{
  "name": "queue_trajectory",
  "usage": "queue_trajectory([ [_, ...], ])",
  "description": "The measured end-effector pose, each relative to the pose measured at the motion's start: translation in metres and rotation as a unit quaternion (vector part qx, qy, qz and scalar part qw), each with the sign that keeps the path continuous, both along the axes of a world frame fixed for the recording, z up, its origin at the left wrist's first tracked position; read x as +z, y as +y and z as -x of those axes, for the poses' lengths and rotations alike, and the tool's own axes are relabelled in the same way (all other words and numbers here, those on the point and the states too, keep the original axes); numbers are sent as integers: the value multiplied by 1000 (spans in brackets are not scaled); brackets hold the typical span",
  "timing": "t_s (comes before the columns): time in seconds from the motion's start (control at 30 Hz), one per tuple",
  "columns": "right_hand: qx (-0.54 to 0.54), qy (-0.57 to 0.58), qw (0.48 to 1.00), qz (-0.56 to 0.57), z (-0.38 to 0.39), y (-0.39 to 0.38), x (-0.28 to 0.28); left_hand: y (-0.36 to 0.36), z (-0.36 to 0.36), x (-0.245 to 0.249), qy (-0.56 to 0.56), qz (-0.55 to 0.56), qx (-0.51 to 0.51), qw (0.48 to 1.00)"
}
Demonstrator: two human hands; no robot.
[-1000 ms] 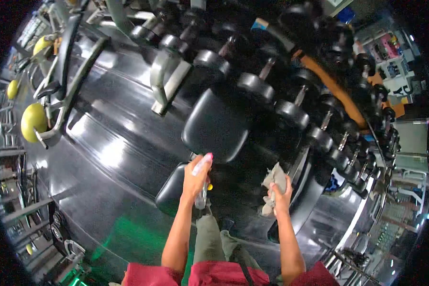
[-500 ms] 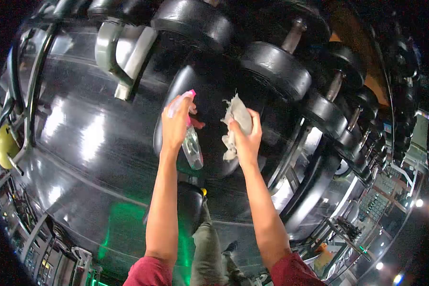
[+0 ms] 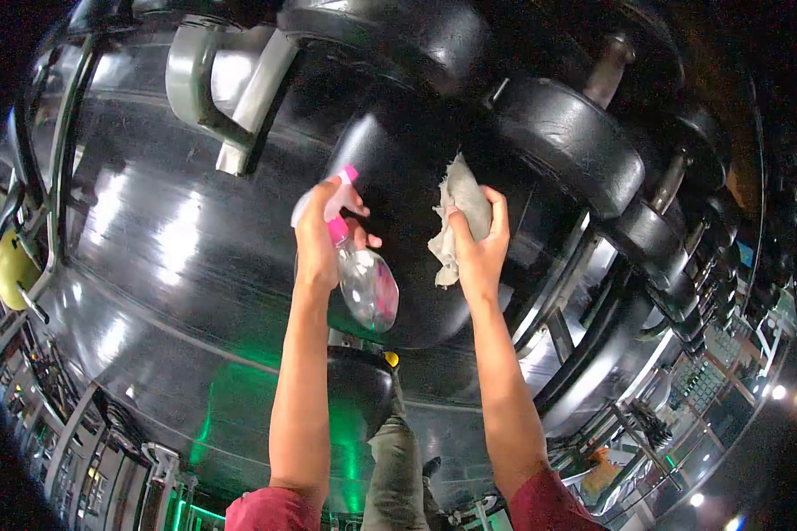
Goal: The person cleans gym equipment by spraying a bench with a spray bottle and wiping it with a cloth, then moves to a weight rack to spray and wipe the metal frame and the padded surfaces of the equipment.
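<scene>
My left hand (image 3: 321, 232) is closed round the neck of a clear spray bottle (image 3: 367, 288) with a pink and white trigger head. The bottle's nozzle points up and away, and its body hangs below my fingers. A crumpled grey-white cloth (image 3: 466, 205) is gripped in my right hand (image 3: 483, 243), thumb on its near side. Both hands are above a black padded bench (image 3: 407, 190), apart from each other. A smaller black pad (image 3: 359, 380) with a yellow knob (image 3: 391, 359) shows nearer to my body.
Large black dumbbells (image 3: 567, 133) line a rack from the top to the right. Metal frame parts (image 3: 261, 97) stand at the upper left. A yellow-green ball (image 3: 15, 270) is at the far left, and gym machines fill the lower corners.
The view has shifted nearer to the bench and dumbbells. My right hand with the cloth has moved right and slightly up. The bottle has turned, showing its wider side.
</scene>
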State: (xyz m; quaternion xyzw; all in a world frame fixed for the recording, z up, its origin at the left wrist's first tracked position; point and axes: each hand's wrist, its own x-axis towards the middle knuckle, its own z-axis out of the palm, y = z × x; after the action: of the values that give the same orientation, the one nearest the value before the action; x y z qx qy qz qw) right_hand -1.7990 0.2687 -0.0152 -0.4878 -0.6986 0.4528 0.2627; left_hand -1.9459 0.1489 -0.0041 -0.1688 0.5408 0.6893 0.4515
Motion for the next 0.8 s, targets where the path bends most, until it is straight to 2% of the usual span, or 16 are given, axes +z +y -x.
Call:
queue_trajectory([
  [0.07,-6,10,1000,20,12,-1,9,-7,-3,-11,-42,-18,-38,998],
  [0.2,100,-47,993,-51,46,14,5,-10,-2,-13,-34,-6,-49,998],
  [0.27,176,-64,971,-150,68,27,4,-9,-2,-17,-32,2,-44,998],
  [0.3,178,-63,971,-149,76,33,1,-8,-2,-19,-31,6,-48,998],
  [0.37,285,-69,938,-186,90,42,-3,-6,-3,-19,-22,3,-55,998],
  [0.4,286,-68,937,-186,94,45,-6,-5,-2,-18,-21,3,-54,998],
  [0.5,202,-269,914,-224,107,55,-8,-2,-1,-18,-23,22,-51,998],
  [0.53,203,-270,914,-224,112,57,-6,-3,-1,-18,-24,22,-51,998],
  [0.6,146,-339,925,-88,122,58,-1,-4,0,-18,-29,12,-54,998],
  [0.63,134,-346,926,-71,125,52,2,-4,0,-20,-29,12,-54,998],
  [0.67,128,-281,939,-154,119,44,-8,-5,0,-21,-28,5,-55,998],
  [0.73,212,-159,943,-202,108,29,-1,-5,-1,-22,-25,-3,-58,998],
  [0.77,257,-173,929,-202,104,25,-1,-5,-1,-22,-21,-1,-60,998],
  [0.8,258,-171,929,-201,105,27,0,-5,-1,-22,-16,2,-61,998],
])
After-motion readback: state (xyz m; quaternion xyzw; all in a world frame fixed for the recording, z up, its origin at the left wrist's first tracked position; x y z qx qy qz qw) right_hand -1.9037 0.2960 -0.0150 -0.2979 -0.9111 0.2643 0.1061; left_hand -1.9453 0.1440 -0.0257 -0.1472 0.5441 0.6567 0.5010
